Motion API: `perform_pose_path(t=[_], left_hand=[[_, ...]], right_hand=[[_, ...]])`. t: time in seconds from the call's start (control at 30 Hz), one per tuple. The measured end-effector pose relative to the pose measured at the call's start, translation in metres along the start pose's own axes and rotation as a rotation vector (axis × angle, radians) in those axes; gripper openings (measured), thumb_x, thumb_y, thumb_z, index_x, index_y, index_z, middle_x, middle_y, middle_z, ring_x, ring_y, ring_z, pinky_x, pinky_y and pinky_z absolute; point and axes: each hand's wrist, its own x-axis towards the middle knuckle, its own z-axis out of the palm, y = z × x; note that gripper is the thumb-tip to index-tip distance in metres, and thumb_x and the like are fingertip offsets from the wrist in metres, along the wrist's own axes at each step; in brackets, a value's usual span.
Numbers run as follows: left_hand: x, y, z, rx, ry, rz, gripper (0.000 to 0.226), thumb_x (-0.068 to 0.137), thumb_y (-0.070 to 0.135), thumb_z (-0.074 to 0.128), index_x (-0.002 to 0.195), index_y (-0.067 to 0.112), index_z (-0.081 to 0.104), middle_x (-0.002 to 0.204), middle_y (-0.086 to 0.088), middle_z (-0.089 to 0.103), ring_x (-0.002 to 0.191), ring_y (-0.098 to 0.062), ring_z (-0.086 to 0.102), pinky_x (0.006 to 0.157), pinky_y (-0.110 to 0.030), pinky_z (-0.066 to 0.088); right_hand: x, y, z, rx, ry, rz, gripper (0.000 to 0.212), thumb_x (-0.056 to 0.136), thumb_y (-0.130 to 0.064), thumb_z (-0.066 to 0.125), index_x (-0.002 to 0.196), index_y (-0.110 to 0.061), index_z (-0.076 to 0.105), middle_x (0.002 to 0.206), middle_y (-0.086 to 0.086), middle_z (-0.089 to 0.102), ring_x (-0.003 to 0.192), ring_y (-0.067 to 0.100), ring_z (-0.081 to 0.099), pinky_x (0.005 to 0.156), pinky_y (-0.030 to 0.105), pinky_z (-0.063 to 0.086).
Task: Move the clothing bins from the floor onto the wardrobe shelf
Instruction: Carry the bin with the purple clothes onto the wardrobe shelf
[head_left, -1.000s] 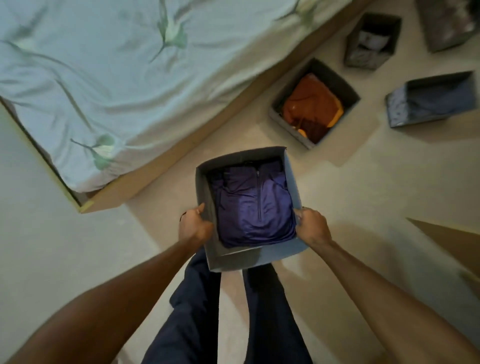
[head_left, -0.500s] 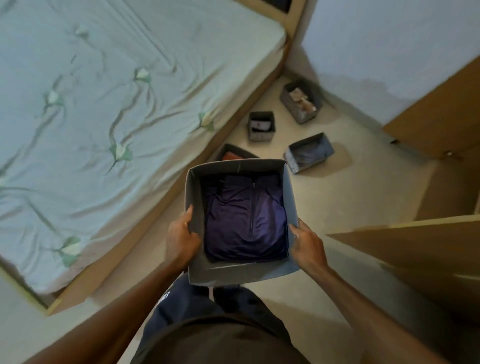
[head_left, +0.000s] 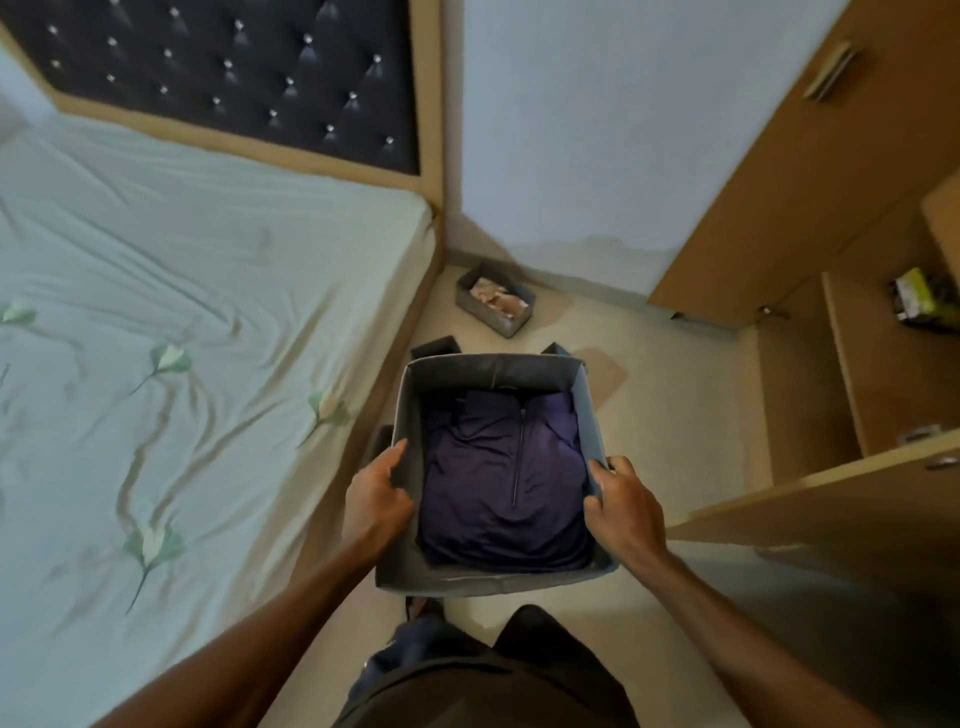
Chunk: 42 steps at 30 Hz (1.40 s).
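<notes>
I read the floor (head_left: 675, 374) as pale beige, running alongside the bed (head_left: 208, 270). Off the bed's head-end corner, near the wall, a small grey bin (head_left: 493, 306) of pale items stands on it. Closer along the bed's side, a dark bin (head_left: 434, 345) shows only its rim. The bed carries a leaf-print sheet (head_left: 156, 415). Across the floor from the bed, a wardrobe shelf (head_left: 883, 374) holds a green-and-black packet (head_left: 922, 301).

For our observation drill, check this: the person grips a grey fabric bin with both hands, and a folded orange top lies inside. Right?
Wrong colour. The head view shows a folded dark purple zip top in the grey fabric bin, not an orange one. The left hand and right hand do grip its side walls.
</notes>
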Motion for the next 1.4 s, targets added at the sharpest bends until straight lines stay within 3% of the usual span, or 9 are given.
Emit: perform_pose_path(t=[0.1,0.2,0.33,0.57,1.0,1.17,1.23,1.3,1.4], left_hand=[[0.039,0.037,0.005,0.069,-0.009,0.060,0.067,0.074,-0.004,0.057,0.138,0.015,0.052,0.132,-0.011,0.061,0.118,-0.027,0.059,0.100,-0.037,0.048],[0.079,0.079,0.018,0.108,-0.032,0.122,0.064,0.072,-0.006,0.056,0.135,0.009,0.055,0.127,-0.014,0.064,0.114,-0.028,0.062,0.096,-0.030,0.046],[0.130,0.141,0.048,0.081,-0.052,0.108,0.063,0.077,-0.007,0.057,0.139,0.005,0.050,0.131,-0.016,0.061,0.117,-0.030,0.059,0.101,-0.035,0.045],[0.196,0.250,0.106,0.064,-0.031,0.141,0.054,0.077,-0.007,0.055,0.131,0.001,0.057,0.123,-0.021,0.065,0.113,-0.033,0.062,0.095,-0.028,0.044],[0.338,0.410,0.165,0.201,-0.135,0.326,0.067,0.077,-0.005,0.051,0.140,0.018,0.050,0.129,-0.012,0.063,0.115,-0.032,0.061,0.099,-0.042,0.049],[0.389,0.491,0.211,0.246,-0.273,0.468,0.066,0.075,-0.004,0.052,0.137,0.018,0.053,0.128,-0.012,0.064,0.116,-0.032,0.061,0.097,-0.042,0.049],[0.407,0.524,0.235,0.240,-0.323,0.520,0.068,0.073,-0.003,0.052,0.137,0.019,0.053,0.129,-0.011,0.064,0.115,-0.031,0.062,0.099,-0.043,0.050],[0.416,0.557,0.259,0.232,-0.384,0.572,0.065,0.073,0.003,0.051,0.134,0.022,0.056,0.126,-0.009,0.066,0.111,-0.032,0.064,0.095,-0.045,0.052],[0.417,0.609,0.292,0.198,-0.451,0.662,0.059,0.076,0.011,0.049,0.131,0.027,0.058,0.119,-0.007,0.070,0.103,-0.030,0.067,0.088,-0.046,0.056]], right_hand=[[0.023,0.010,-0.016,0.013,0.031,0.063,0.032,0.088,-0.017,0.048,0.119,-0.013,0.055,0.131,0.009,0.049,0.097,0.031,0.062,0.066,0.029,0.041],[0.053,0.026,-0.034,0.031,0.063,0.110,0.041,0.091,-0.017,0.045,0.131,-0.013,0.051,0.140,0.009,0.045,0.104,0.030,0.061,0.073,0.032,0.046],[0.102,0.059,-0.063,0.066,0.134,0.139,0.043,0.092,-0.014,0.043,0.134,-0.011,0.049,0.141,0.009,0.045,0.110,0.031,0.059,0.079,0.035,0.047],[0.205,0.123,-0.124,0.141,0.228,0.193,0.042,0.090,-0.014,0.043,0.131,-0.012,0.053,0.128,0.008,0.053,0.096,0.035,0.060,0.068,0.031,0.038],[0.326,0.180,-0.189,0.325,0.396,0.373,0.047,0.089,-0.013,0.047,0.136,-0.019,0.053,0.121,0.002,0.062,0.091,0.024,0.062,0.064,0.028,0.042],[0.356,0.223,-0.228,0.359,0.505,0.557,0.047,0.088,-0.016,0.051,0.135,-0.018,0.055,0.136,0.003,0.059,0.111,0.026,0.062,0.076,0.025,0.043],[0.362,0.243,-0.245,0.398,0.549,0.618,0.047,0.087,-0.018,0.052,0.134,-0.019,0.056,0.136,0.006,0.059,0.103,0.026,0.064,0.078,0.029,0.047],[0.364,0.265,-0.261,0.451,0.601,0.680,0.049,0.085,-0.022,0.050,0.134,-0.020,0.056,0.131,0.010,0.062,0.080,0.023,0.063,0.070,0.032,0.049],[0.365,0.301,-0.284,0.465,0.684,0.768,0.047,0.087,-0.014,0.052,0.134,-0.018,0.056,0.123,0.013,0.066,0.053,0.004,0.037,0.049,0.020,0.031]])
